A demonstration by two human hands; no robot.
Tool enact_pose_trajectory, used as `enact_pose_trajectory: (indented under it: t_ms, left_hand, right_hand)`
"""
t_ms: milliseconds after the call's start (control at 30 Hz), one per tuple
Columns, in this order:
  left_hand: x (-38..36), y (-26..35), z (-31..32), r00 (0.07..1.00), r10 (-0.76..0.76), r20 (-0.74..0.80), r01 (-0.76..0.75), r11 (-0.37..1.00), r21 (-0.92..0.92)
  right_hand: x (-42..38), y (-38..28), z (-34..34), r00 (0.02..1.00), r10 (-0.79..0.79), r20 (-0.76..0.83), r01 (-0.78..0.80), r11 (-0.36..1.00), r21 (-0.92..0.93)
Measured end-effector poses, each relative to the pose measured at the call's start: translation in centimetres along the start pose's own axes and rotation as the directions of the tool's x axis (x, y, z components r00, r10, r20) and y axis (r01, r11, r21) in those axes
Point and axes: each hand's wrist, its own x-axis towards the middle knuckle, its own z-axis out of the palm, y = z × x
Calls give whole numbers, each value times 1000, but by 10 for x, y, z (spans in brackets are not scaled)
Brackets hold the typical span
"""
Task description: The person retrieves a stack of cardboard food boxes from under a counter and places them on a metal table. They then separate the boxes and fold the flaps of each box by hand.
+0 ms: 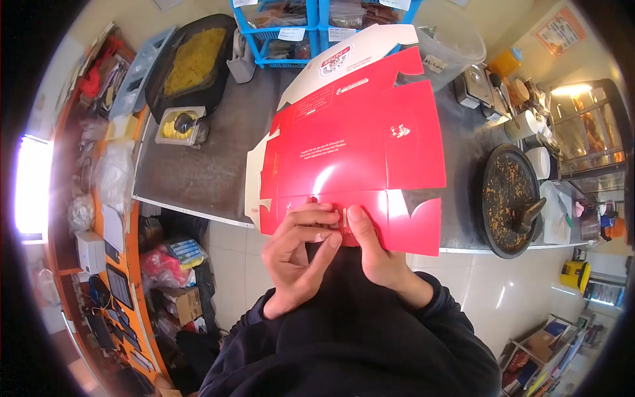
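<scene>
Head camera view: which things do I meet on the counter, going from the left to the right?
Black tray of yellow food → small container with yellow food → flat red carton held by both hands → dark stone mortar.

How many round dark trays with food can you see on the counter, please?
2: one tray of yellow food at the far left, one tray of brown crumbs at the right edge. Others may be hidden behind the red box.
</scene>
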Motion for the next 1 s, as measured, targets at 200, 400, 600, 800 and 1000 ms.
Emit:
enact_pose_trajectory:
  t_ms: [200,400,600,800,1000]
  left_hand:
    - [-4,-3,-1,996,-77,-48,71,990,-120]
    - [-4,-3,-6,981,-185,-67,162,953,-254]
    - [-3,-3,-7,942,-326,-79,273,882,-384]
    - [6,-15,-41,923,-255,-289,8,762,-647]
    - [5,-24,-121,813,-45,-580,-219,900,-377]
  right_hand:
    - [-1,2,-4,1000,-5,25,7,997,-80]
    - [0,0,-13,994,26,109,-8,987,-161]
    - [-2,-5,-9,993,42,113,-24,988,-150]
    - [-2,-6,-21,1000,13,-14,-14,998,-55]
    - [25,38,-93,971,231,66,-237,964,118]
